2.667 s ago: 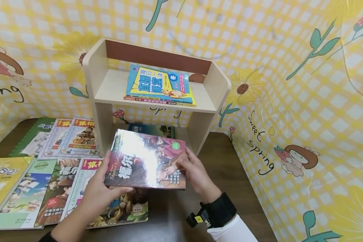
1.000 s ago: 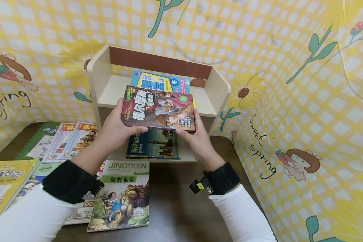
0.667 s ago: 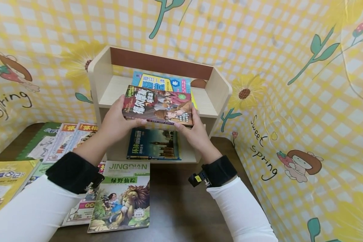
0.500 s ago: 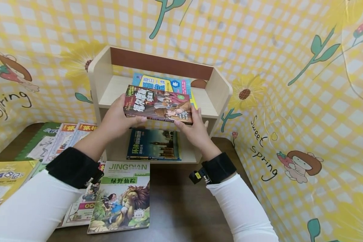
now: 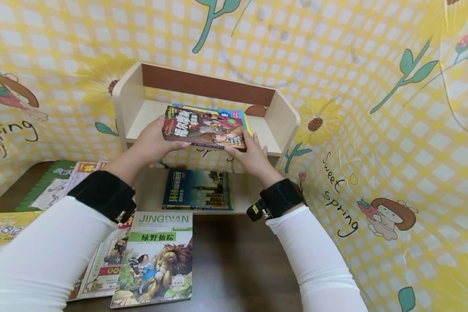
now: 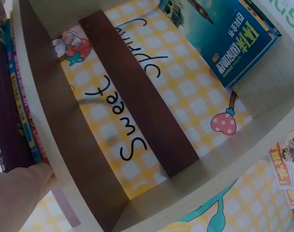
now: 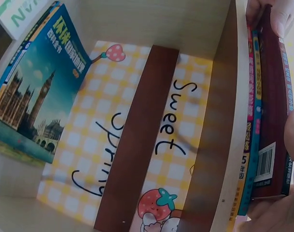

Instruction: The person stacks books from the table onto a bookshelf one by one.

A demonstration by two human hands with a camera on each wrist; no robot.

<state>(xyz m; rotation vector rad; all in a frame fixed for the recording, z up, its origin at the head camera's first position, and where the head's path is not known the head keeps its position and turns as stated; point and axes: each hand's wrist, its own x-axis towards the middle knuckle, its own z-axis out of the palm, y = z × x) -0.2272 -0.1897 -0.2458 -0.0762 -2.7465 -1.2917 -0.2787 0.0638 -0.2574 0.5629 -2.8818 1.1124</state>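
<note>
Both hands hold a dark red comic-style paperback book, cover up, over the upper shelf. My left hand grips its left end, thumb along the near edge. My right hand grips the right end, thumb also on the near edge. Beneath it lies a stack of blue and yellow books, mostly covered in the head view. In the right wrist view the book's dark underside shows right against that stack. On the left wrist view's left edge are the left thumb and the stack's spines.
The pale wooden two-tier shelf stands against a yellow checked cloth. Dark blue books lie on its lower level. A green-and-white storybook lies in front on the dark table. Several more books spread leftward.
Both hands have carried the red book up and away from me, from before the lower shelf to over the upper stack. Lately it has slid farther back, covering more of the blue books.
</note>
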